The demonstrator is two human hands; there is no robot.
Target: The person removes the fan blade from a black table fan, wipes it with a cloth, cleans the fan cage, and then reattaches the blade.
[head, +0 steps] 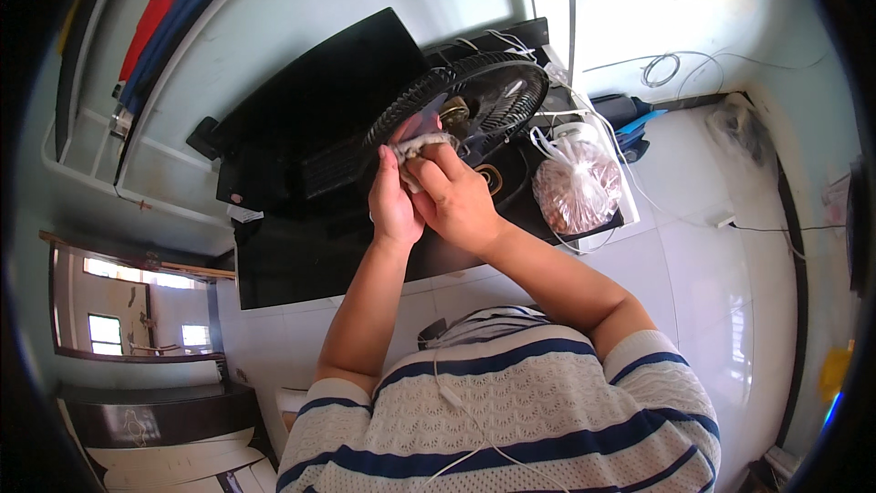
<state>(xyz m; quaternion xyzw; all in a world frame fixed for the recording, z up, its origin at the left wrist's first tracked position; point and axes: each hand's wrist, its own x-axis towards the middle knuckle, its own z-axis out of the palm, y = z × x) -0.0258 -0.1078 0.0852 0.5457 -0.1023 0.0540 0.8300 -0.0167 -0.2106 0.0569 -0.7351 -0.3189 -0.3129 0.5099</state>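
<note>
My left hand [397, 202] and my right hand [455, 195] meet in front of a black electric fan, both closed around a crumpled light cloth [428, 144]. Part of a reddish, see-through fan blade [421, 120] shows just above the cloth. The fan's round black grille [513, 75] rises behind my hands, with its motor part [455, 113] near the middle. Its dark base [523, 181] rests on a glossy black tabletop [301, 267], partly behind my right hand. Whether the cloth touches the blade cannot be told.
A flat black television or monitor [328, 82] stands behind, at the left. At the table's right end sits a tied plastic bag [578, 181] with reddish contents. White cables [616, 144] hang over that edge to the tiled floor [698, 274]. Folded umbrellas [157, 27] hang upper left.
</note>
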